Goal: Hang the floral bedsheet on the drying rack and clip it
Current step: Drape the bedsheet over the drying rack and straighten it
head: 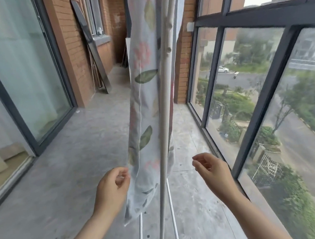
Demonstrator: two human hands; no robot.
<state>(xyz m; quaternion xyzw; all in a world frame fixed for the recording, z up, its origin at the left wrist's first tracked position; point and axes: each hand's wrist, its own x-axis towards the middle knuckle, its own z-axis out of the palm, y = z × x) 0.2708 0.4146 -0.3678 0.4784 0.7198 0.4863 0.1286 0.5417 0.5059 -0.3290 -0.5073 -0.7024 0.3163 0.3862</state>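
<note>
Floral bedsheet (pixel 144 93) hangs lengthwise down the drying rack (pixel 160 119)

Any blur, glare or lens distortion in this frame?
Head view: the wide-angle lens splays and bows the dark window frames; the pale floral bedsheet looks soft and slightly blurred; flat overcast daylight, no hard shadows; milky reflection on the sliding glass door.

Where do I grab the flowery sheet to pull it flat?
Pinch the loose left edge of the floral bedsheet low down, coming from the left. That edge hangs free of the white rack pole, right by the left hand; the pole blocks the other side.
</note>
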